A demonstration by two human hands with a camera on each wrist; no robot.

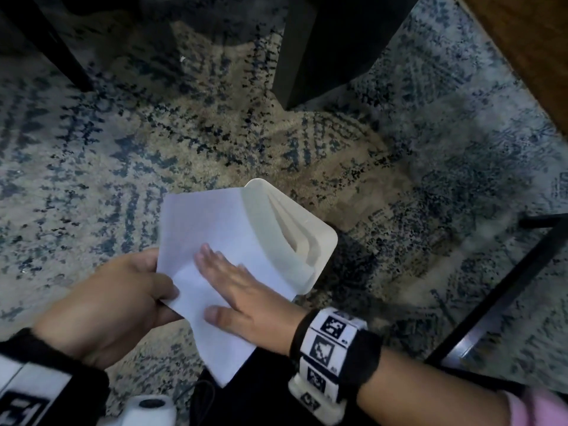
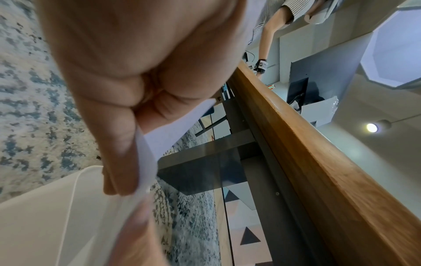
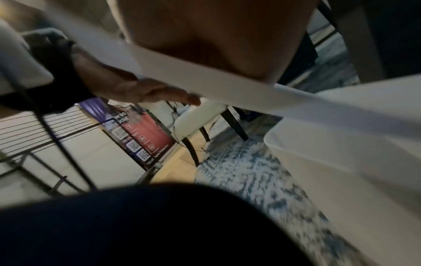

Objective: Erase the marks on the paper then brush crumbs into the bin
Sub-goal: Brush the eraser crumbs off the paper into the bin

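Observation:
A white sheet of paper (image 1: 212, 241) is held tilted over a white plastic bin (image 1: 310, 241) that stands on the rug, its far edge over the bin's opening. My left hand (image 1: 129, 290) grips the paper's left edge, thumb on top. My right hand (image 1: 233, 287) lies flat on the sheet with straight fingers. The left wrist view shows my fingers (image 2: 127, 144) pinching the paper (image 2: 164, 133) beside the bin's wall (image 2: 45, 216). In the right wrist view the paper (image 3: 205, 72) crosses below my palm, above the bin (image 3: 341, 162). No marks show on the sheet.
A blue and beige patterned rug (image 1: 123, 149) covers the floor. A dark furniture leg (image 1: 310, 56) stands behind the bin and a wooden table edge (image 1: 522, 41) runs at upper right. Black metal legs (image 1: 507, 287) are at right. Another person's arm (image 2: 271, 36) appears far off.

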